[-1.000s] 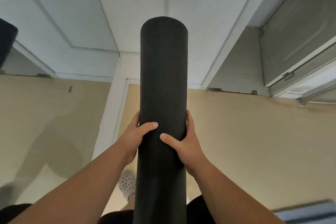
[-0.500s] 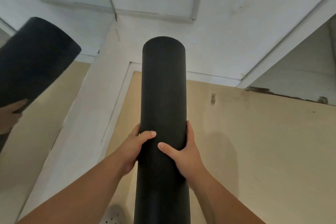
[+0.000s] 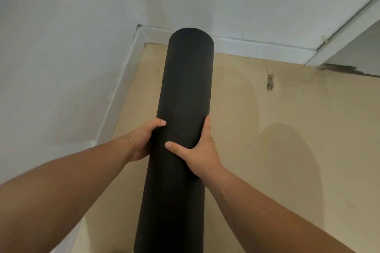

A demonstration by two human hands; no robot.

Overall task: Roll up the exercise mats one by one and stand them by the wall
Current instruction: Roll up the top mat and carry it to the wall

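A: As we look down from the head camera, what are we holding, and where?

B: A black rolled mat (image 3: 185, 129) runs up the middle of the frame, its far end pointing at the room corner (image 3: 139, 26) at upper centre. Our left hand (image 3: 141, 141) and right hand (image 3: 197, 156) clasp it from opposite sides, fingers (image 3: 206, 127) curled tight round the roll.

A: Why grip it that way?

B: Probably to stop it unrolling and to steer it. The white wall (image 3: 61, 47) fills the left of the frame, the tan floor (image 3: 267, 129) the right; we judge the mat is not yet stood by the wall.
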